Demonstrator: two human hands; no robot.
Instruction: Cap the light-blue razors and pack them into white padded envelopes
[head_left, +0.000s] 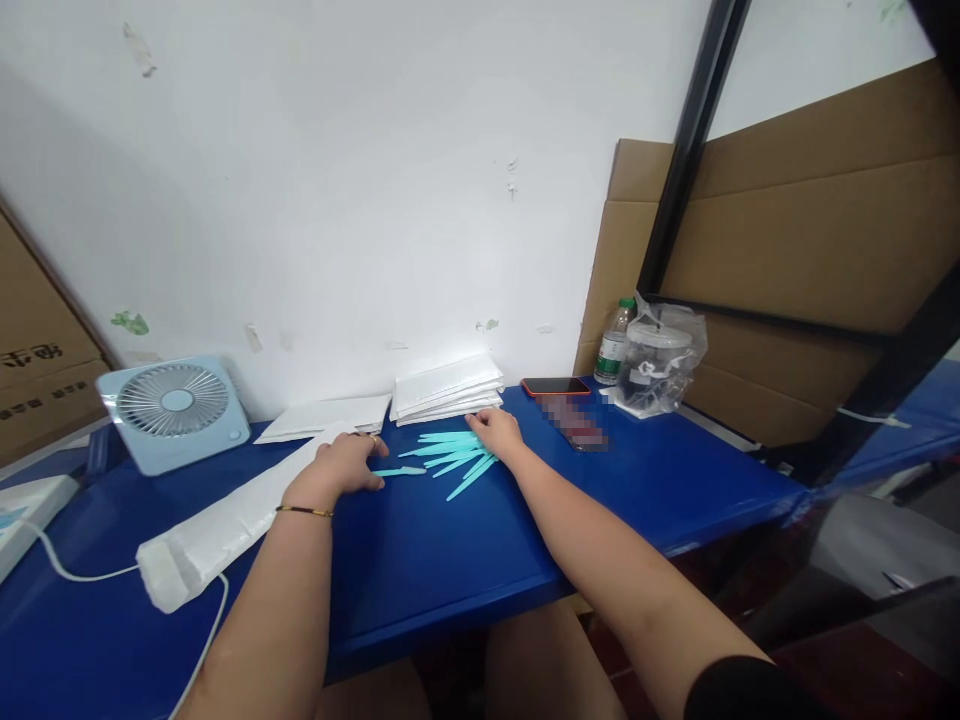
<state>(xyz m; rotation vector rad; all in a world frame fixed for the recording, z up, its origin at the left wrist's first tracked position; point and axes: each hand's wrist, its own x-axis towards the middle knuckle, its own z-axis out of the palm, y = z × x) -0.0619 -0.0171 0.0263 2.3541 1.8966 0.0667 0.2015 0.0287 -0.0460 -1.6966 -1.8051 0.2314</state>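
Slim turquoise plastic sticks (pixel 455 455), apparently eyebrow razors, lie fanned out on the blue table (pixel 442 560). My right hand (pixel 496 433) is over their right ends, its fingers drawn together. What its fingertips pinch, if anything, is hidden. One separate turquoise razor (pixel 405 471) lies left of the fan, with one end between the thumb and fingers of my left hand (pixel 351 462). Those fingers are apart, with a visible gap around the razor. Beneath and beside my left hand a long white padded sleeve (pixel 225 515) stretches toward the front left.
Stacked white padded envelopes (pixel 448 388) and flatter ones (pixel 319 415) lie by the wall. A light-blue fan (pixel 178 402) stands left, its white cable (pixel 97 577) crossing the table. At right are a phone (pixel 556 386), a bottle (pixel 613 345) and a bagged cup (pixel 660 360).
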